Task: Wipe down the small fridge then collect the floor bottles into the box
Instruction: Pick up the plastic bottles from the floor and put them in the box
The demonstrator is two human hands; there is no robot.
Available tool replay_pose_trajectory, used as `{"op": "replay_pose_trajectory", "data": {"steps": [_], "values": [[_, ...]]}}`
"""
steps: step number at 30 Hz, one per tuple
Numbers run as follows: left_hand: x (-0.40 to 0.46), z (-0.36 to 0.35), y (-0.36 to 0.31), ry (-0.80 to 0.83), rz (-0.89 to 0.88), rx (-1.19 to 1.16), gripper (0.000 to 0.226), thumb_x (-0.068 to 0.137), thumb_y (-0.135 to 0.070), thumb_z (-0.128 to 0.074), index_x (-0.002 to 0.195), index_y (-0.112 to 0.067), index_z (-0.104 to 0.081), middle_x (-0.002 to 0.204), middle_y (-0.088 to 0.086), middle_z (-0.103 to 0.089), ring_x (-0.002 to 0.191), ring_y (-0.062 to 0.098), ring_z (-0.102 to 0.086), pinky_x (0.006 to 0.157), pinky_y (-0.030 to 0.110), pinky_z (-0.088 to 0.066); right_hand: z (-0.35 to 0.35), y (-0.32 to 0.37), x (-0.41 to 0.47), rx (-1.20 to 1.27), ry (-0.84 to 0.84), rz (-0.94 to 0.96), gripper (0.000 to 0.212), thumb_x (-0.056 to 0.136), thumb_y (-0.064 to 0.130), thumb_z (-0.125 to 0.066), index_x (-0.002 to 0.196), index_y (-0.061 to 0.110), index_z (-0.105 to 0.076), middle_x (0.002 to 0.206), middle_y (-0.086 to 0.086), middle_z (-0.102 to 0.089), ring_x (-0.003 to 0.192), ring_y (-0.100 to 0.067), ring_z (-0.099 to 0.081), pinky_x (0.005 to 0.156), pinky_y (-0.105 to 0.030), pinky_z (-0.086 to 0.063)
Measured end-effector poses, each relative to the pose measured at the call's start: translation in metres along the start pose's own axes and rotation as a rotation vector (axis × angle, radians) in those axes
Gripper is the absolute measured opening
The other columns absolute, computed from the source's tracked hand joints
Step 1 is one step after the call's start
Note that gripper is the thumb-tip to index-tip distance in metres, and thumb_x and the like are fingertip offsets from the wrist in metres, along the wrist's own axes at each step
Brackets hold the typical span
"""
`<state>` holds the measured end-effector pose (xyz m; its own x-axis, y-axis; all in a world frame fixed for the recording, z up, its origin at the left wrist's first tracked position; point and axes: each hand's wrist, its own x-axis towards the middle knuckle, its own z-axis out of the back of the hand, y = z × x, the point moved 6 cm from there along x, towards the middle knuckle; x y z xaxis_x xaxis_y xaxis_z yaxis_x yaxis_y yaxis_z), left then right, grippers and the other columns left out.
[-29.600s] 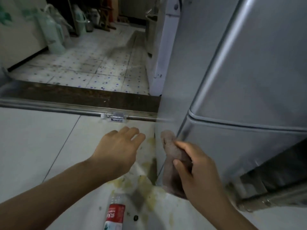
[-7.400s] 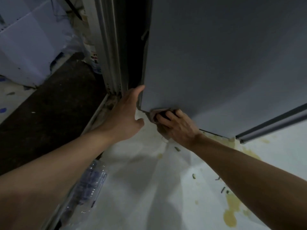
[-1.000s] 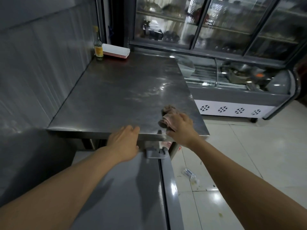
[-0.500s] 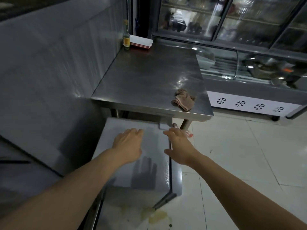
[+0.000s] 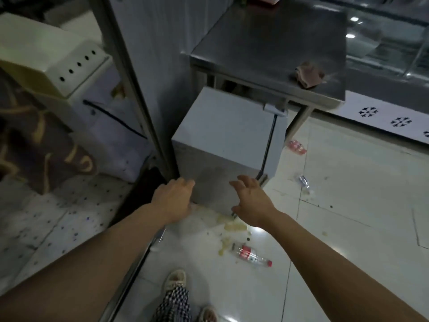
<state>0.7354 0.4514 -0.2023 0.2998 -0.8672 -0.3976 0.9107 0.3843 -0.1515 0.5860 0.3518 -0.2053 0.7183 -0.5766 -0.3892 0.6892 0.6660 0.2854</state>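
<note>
The small grey fridge (image 5: pixel 222 133) stands under a steel table (image 5: pixel 267 43). A crumpled brownish cloth (image 5: pixel 308 74) lies on the table's near right corner. My left hand (image 5: pixel 173 198) and my right hand (image 5: pixel 251 201) hover in front of the fridge's near side, both empty with fingers spread. A clear bottle with a red label (image 5: pixel 249 253) lies on the white floor below my right hand. A pinkish bottle (image 5: pixel 296 146) lies by the table leg. Another clear crushed bottle (image 5: pixel 304 182) lies right of the fridge.
Yellowish spill stains (image 5: pixel 232 226) mark the floor at the fridge's near corner. A metal door frame (image 5: pixel 139 94) rises left of the fridge. A white appliance (image 5: pixel 46 54) stands at far left. A display freezer (image 5: pixel 385 117) runs along the right. My shoe (image 5: pixel 175 278) shows below.
I let go of the cloth on the steel table and stepped back. Both hands dropped, empty, from the table edge to the fridge's near side. The view now looks down at the floor bottles.
</note>
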Motion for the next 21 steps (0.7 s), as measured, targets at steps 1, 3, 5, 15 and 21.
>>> {"op": "replay_pose_trajectory", "data": {"steps": [1,3,5,15,21], "values": [[-0.008,-0.014,0.008,0.020,0.020,0.002,0.053,0.084,-0.028,-0.056,0.132,-0.016,-0.038,0.126,0.010,-0.048,0.115,0.029,-0.048,0.090,0.041,-0.043,-0.014,0.005,-0.002,-0.003,0.017,0.003,0.071,0.086,0.025,-0.065,0.146,0.015,-0.028,0.155,-0.009,-0.016,0.141,-0.031,-0.017,0.111,-0.042,-0.031],[-0.022,-0.042,0.025,0.059,0.052,-0.004,0.051,0.084,-0.029,-0.055,0.131,-0.016,-0.038,0.124,0.009,-0.049,0.112,0.028,-0.050,0.086,0.039,-0.042,-0.043,0.013,-0.005,-0.006,0.044,0.002,0.070,0.086,0.026,-0.065,0.145,0.016,-0.029,0.155,-0.009,-0.017,0.140,-0.030,-0.018,0.110,-0.041,-0.031],[-0.033,-0.073,0.043,0.098,0.078,-0.021,0.046,0.087,-0.032,-0.053,0.128,-0.016,-0.041,0.124,0.008,-0.050,0.110,0.026,-0.051,0.084,0.036,-0.043,-0.074,0.021,-0.006,-0.003,0.073,0.000,0.069,0.086,0.027,-0.065,0.144,0.016,-0.030,0.155,-0.009,-0.019,0.140,-0.029,-0.020,0.110,-0.040,-0.031],[-0.038,-0.232,0.131,0.311,0.177,-0.092,0.056,0.086,-0.022,-0.050,0.138,-0.014,-0.032,0.123,0.012,-0.052,0.107,0.028,-0.054,0.085,0.034,-0.044,-0.248,0.044,0.022,0.035,0.237,-0.123,0.067,0.088,0.027,-0.063,0.145,0.015,-0.029,0.154,-0.009,-0.020,0.140,-0.029,-0.020,0.108,-0.040,-0.032],[0.008,-0.334,0.179,0.276,0.230,-0.088,0.052,0.086,-0.029,-0.055,0.133,-0.018,-0.036,0.127,0.009,-0.051,0.114,0.027,-0.053,0.092,0.038,-0.043,-0.356,0.038,0.071,0.084,0.252,-0.154,0.068,0.088,0.024,-0.062,0.145,0.013,-0.026,0.152,-0.011,-0.023,0.138,-0.029,-0.022,0.108,-0.037,-0.032]]}}
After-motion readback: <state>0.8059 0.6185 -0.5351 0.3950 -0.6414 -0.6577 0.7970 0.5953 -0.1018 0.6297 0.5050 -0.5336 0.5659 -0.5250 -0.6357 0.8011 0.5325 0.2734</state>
